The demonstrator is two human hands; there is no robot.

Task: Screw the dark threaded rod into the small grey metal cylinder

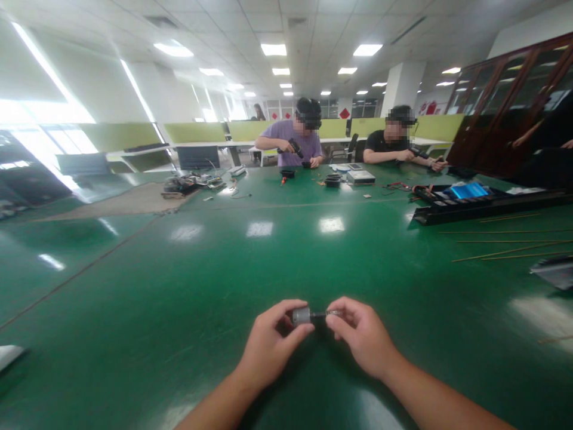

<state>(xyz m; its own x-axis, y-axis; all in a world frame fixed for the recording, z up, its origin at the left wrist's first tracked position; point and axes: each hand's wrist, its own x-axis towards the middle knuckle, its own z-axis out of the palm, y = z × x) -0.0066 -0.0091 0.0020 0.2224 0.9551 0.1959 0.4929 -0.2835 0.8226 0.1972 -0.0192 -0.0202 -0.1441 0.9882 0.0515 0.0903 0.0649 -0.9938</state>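
Observation:
My left hand (273,340) pinches a short grey metal cylinder (301,315) between thumb and fingers. From the cylinder's right side runs a dark shaft (318,316), roughly level. At its far end a thin silvery metal piece (333,312) sits between the thumb and fingertips of my right hand (360,334). I cannot tell whether the shaft and the silvery piece are one part or two. Both hands are held over the near middle of the green table (215,275), close together, with the fingers partly hiding the parts.
Two people sit across the table, a purple sleeve (271,134) on one, each handling a dark tool. A black tray (430,214) and thin rods (510,242) lie at right. Electronic parts (183,184) lie on a brown board (120,203) at far left.

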